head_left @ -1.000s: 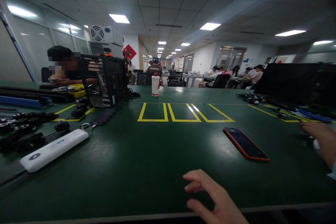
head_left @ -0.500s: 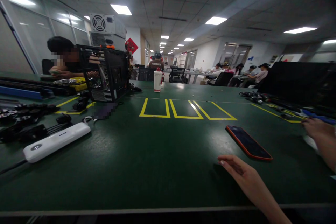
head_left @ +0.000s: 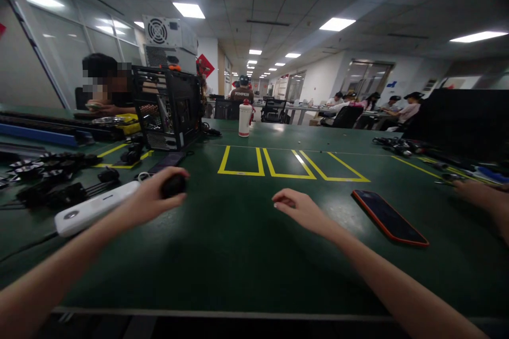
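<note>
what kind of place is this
Probably an electronics workshop or assembly office: an open computer case stands on a green workbench marked with yellow tape, with people seated at desks beyond.

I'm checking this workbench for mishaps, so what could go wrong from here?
The dark rounded object could slip, as the left hand seems to hold it only between thumb and fingers.
The left forearm reaches across the white device, so it might knock it.
The orange-edged phone lies beside the right arm's reach and could get nudged if that arm swings outward.
</note>
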Action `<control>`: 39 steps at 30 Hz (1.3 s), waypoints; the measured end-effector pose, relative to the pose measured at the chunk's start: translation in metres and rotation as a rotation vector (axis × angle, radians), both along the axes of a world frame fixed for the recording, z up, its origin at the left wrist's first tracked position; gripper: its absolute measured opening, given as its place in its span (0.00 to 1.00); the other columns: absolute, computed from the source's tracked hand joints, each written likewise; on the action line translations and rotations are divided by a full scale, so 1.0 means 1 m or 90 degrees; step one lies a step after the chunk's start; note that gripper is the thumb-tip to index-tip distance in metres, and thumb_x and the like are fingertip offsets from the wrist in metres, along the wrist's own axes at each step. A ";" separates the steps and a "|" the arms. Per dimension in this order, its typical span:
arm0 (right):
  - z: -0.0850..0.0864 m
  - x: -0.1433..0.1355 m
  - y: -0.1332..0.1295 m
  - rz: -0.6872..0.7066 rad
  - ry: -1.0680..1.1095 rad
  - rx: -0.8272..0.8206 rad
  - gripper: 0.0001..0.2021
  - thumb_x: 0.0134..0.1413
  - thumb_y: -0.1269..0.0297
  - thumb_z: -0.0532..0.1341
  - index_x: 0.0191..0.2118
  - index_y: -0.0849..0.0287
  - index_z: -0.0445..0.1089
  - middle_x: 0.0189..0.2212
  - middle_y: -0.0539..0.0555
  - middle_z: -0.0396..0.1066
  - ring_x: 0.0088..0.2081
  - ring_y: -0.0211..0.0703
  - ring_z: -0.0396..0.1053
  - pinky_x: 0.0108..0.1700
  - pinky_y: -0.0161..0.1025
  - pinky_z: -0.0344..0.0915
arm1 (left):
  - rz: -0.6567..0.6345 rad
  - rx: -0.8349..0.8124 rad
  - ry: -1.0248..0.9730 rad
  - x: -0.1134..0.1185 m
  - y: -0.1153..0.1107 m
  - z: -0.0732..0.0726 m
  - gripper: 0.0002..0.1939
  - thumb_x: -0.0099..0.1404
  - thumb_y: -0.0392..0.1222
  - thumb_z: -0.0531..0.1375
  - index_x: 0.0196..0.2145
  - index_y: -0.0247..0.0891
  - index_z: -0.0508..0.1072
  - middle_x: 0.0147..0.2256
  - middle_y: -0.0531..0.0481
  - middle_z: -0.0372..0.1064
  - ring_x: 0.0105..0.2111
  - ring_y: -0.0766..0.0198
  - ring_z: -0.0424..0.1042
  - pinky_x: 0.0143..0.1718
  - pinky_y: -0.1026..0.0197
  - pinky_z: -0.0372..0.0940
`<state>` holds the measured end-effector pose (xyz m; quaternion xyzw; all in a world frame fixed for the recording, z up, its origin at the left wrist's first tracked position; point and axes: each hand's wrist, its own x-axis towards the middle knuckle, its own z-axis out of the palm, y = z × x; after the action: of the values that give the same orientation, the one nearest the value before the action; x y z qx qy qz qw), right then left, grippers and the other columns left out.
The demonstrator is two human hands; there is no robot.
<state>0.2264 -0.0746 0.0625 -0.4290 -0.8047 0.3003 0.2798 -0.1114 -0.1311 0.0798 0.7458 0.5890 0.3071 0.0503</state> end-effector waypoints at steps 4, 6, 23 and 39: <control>-0.017 -0.021 0.050 -0.004 0.143 -0.049 0.17 0.47 0.58 0.56 0.43 0.59 0.65 0.42 0.55 0.67 0.41 0.41 0.66 0.44 0.43 0.62 | -0.121 0.009 0.059 0.102 0.089 -0.022 0.22 0.52 0.42 0.59 0.45 0.44 0.59 0.42 0.52 0.61 0.39 0.60 0.66 0.38 0.59 0.63; -0.029 -0.023 0.067 -0.003 0.227 -0.082 0.18 0.48 0.57 0.55 0.45 0.58 0.64 0.43 0.55 0.66 0.44 0.43 0.65 0.45 0.43 0.61 | -0.142 0.009 0.071 0.144 0.109 -0.040 0.24 0.52 0.42 0.58 0.46 0.46 0.57 0.43 0.50 0.59 0.40 0.58 0.66 0.35 0.58 0.64; -0.054 -0.028 0.050 0.041 0.382 -0.141 0.18 0.38 0.67 0.63 0.41 0.58 0.65 0.40 0.52 0.68 0.44 0.41 0.66 0.49 0.42 0.60 | -0.300 0.031 -0.016 0.140 0.097 -0.069 0.32 0.55 0.43 0.57 0.53 0.41 0.46 0.52 0.43 0.51 0.51 0.55 0.56 0.48 0.50 0.58; -0.050 -0.029 0.046 0.047 0.368 -0.133 0.15 0.41 0.66 0.61 0.39 0.59 0.63 0.39 0.53 0.67 0.44 0.41 0.65 0.49 0.43 0.60 | -0.299 0.034 0.010 0.136 0.098 -0.071 0.31 0.55 0.44 0.57 0.52 0.41 0.45 0.49 0.44 0.52 0.47 0.55 0.59 0.44 0.52 0.61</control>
<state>0.1976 -0.0281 0.0121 -0.3230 -0.6714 0.5008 0.4405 0.0247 -0.0330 0.0088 0.8656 0.3918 0.2967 0.0964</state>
